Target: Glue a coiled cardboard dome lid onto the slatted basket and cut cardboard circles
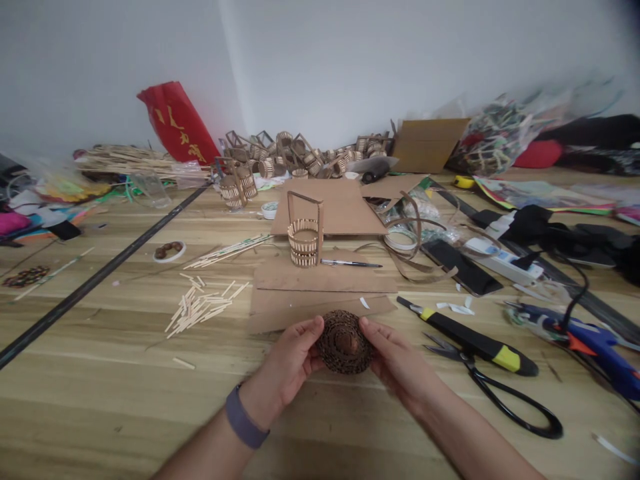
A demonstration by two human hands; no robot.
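Note:
Between my two hands is a round, dark brown coiled disc (346, 341) with a raised middle, held above the near part of the table. My left hand (295, 353) pinches its left rim, thumb on top and fingers tucked below. On the opposite rim my right hand (393, 350) grips it the same way. The undersides of the fingers are hidden. Beyond the hands, a small slatted basket (305, 241) with a tall square handle stands upright on cardboard (325, 280). A pen (351, 264) lies just right of that basket.
To the right lie scissors (493, 393), a yellow-black utility knife (475, 340), a blue glue gun (590, 350), a phone (463, 267) and a power strip (503, 260). Short wooden sticks (203, 310) are scattered at left. Several small baskets (285, 157) are piled along the wall.

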